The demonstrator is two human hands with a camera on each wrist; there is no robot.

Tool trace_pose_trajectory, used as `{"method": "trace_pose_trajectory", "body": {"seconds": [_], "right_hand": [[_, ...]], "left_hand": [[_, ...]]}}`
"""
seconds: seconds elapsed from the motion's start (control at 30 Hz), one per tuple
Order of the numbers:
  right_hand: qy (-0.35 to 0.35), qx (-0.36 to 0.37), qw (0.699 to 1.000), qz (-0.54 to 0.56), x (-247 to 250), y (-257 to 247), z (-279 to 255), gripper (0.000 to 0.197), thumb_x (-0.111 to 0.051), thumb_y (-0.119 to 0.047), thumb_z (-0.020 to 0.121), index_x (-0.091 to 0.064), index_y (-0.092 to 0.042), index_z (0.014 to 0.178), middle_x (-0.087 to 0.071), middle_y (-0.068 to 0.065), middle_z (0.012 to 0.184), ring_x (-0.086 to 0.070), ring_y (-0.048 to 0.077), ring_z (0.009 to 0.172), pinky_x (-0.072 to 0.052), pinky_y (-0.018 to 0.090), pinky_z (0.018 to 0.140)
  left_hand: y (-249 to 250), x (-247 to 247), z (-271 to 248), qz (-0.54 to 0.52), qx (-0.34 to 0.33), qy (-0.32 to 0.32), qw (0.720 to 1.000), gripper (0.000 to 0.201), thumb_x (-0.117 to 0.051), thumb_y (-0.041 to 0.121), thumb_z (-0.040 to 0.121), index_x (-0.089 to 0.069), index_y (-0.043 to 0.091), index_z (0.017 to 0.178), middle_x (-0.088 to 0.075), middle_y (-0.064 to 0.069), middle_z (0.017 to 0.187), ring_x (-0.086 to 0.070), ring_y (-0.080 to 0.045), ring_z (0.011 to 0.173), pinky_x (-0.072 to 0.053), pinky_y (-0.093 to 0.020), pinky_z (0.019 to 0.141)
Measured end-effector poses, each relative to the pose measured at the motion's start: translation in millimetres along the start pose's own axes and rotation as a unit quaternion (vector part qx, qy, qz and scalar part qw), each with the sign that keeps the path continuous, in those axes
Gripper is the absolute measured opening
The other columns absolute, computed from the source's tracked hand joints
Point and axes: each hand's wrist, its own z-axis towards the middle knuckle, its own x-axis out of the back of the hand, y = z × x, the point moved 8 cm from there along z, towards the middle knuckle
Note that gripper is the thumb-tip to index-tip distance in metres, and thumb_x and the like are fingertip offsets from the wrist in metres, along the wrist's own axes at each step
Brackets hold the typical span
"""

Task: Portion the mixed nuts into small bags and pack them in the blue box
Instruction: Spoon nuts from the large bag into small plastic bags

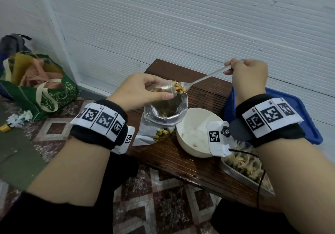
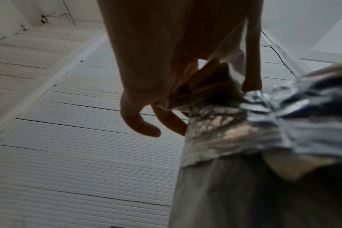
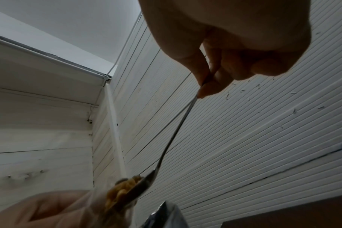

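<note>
My left hand (image 1: 161, 89) pinches the mouth of a small clear bag (image 1: 169, 86) and holds it open above the big foil pouch of mixed nuts (image 1: 163, 119), which stands open on the dark wooden table (image 1: 181, 161). In my right hand (image 1: 229, 69) I pinch the handle end of a metal spoon (image 1: 204, 77); its bowl, heaped with nuts (image 1: 178, 88), sits at the bag's mouth. The left wrist view shows the left hand (image 2: 166, 92) gripping the bag (image 2: 207, 83) over the pouch (image 2: 234, 123). The right wrist view shows the spoon (image 3: 174, 135) and its nuts (image 3: 125, 189). The blue box (image 1: 299, 107) lies behind my right wrist.
A white bowl (image 1: 192, 128) with a few nuts stands beside the pouch. A metal tray (image 1: 235, 174) with filled small bags sits at the table's right front. On the tiled floor to the left stand a green tote bag (image 1: 45, 96) and crumpled paper (image 1: 20, 117). A white ribbed wall (image 1: 199, 25) backs the table.
</note>
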Motion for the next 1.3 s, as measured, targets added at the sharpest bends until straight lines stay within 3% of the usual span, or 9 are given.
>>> {"method": "trace_pose_trajectory", "body": {"seconds": [0.17, 0.37, 0.5, 0.57, 0.67, 0.77, 1.03, 1.17, 1.3], "right_hand": [[-0.03, 0.035, 0.999, -0.016, -16, -13, -14, 0.035, -0.051, -0.019, 0.097, -0.064, -0.023, 0.064, -0.063, -0.008, 0.067, -0.056, 0.001, 0.067, -0.042, 0.011, 0.064], [-0.08, 0.14, 0.984, 0.082, -25, -39, -35, 0.02, -0.053, -0.017, 0.097, -0.069, -0.016, 0.084, -0.066, -0.005, 0.073, -0.062, 0.004, 0.075, -0.046, 0.011, 0.076], [-0.037, 0.191, 0.971, 0.137, -11, -51, -39, 0.017, -0.054, -0.012, 0.096, -0.068, -0.009, 0.087, -0.066, -0.002, 0.081, -0.06, -0.001, 0.073, -0.046, 0.012, 0.074], [0.011, 0.189, 0.969, 0.158, 1, -50, -36, 0.017, -0.053, -0.011, 0.096, -0.067, -0.008, 0.086, -0.066, -0.001, 0.083, -0.059, -0.005, 0.07, -0.045, 0.01, 0.071], [0.08, 0.162, 0.969, 0.167, 17, -42, -29, 0.02, -0.053, -0.01, 0.095, -0.067, -0.013, 0.081, -0.066, -0.006, 0.079, -0.059, -0.003, 0.065, -0.047, 0.013, 0.068], [0.109, 0.119, 0.978, 0.129, 21, -28, -24, 0.023, -0.054, -0.014, 0.095, -0.066, -0.02, 0.076, -0.065, -0.012, 0.074, -0.061, -0.002, 0.064, -0.051, 0.018, 0.07], [-0.016, 0.099, 0.989, -0.106, -25, 1, -44, 0.025, -0.059, -0.029, 0.093, -0.063, -0.019, 0.07, -0.049, -0.012, 0.056, -0.044, 0.003, 0.052, -0.031, 0.012, 0.052], [-0.059, 0.08, 0.988, -0.117, -48, 20, -59, 0.017, -0.063, -0.028, 0.091, -0.065, -0.02, 0.075, -0.056, -0.013, 0.064, -0.054, 0.006, 0.066, -0.037, 0.018, 0.066], [-0.082, 0.063, 0.987, -0.119, -60, 32, -66, 0.016, -0.069, -0.027, 0.086, -0.063, -0.019, 0.074, -0.055, -0.012, 0.063, -0.05, 0.003, 0.062, -0.036, 0.019, 0.063]], "left_hand": [[1, -6, 3, 0.017, -0.008, 0.004, 1.0, 0.047, -0.082, 0.047, 0.062, -0.071, 0.035, 0.105, -0.07, 0.021, 0.094, -0.062, 0.008, 0.092, -0.051, -0.018, 0.084], [2, -6, 5, 0.02, -0.025, 0.051, 0.998, 0.044, -0.083, 0.043, 0.065, -0.066, 0.033, 0.104, -0.066, 0.019, 0.096, -0.06, 0.006, 0.091, -0.049, -0.01, 0.075], [1, -1, 4, -0.024, -0.02, 0.07, 0.997, 0.037, -0.08, 0.042, 0.068, -0.066, 0.029, 0.099, -0.07, 0.011, 0.092, -0.067, -0.003, 0.081, -0.054, -0.015, 0.064], [3, 3, 2, -0.054, -0.02, 0.075, 0.996, 0.033, -0.079, 0.045, 0.065, -0.063, 0.032, 0.091, -0.07, 0.011, 0.085, -0.066, 0.003, 0.071, -0.053, -0.013, 0.059], [3, 7, 1, -0.075, -0.02, 0.08, 0.994, 0.04, -0.075, 0.051, 0.057, -0.066, 0.031, 0.09, -0.071, 0.012, 0.085, -0.067, 0.004, 0.077, -0.05, -0.008, 0.064], [-1, 13, 2, -0.105, -0.016, 0.09, 0.99, 0.045, -0.076, 0.049, 0.058, -0.067, 0.025, 0.095, -0.073, 0.009, 0.087, -0.07, -0.005, 0.086, -0.055, -0.021, 0.076], [7, 20, -1, -0.176, -0.056, 0.108, 0.977, 0.053, -0.076, 0.039, 0.066, -0.066, 0.014, 0.112, -0.075, 0.001, 0.101, -0.069, -0.016, 0.099, -0.053, -0.041, 0.093], [9, 17, -3, -0.18, -0.066, 0.106, 0.976, 0.045, -0.076, 0.037, 0.067, -0.067, 0.017, 0.107, -0.075, 0.003, 0.097, -0.07, -0.014, 0.098, -0.054, -0.037, 0.091], [11, 15, -2, -0.182, -0.069, 0.098, 0.976, 0.044, -0.076, 0.036, 0.067, -0.068, 0.02, 0.107, -0.075, 0.003, 0.092, -0.07, -0.014, 0.095, -0.054, -0.033, 0.087]]}}
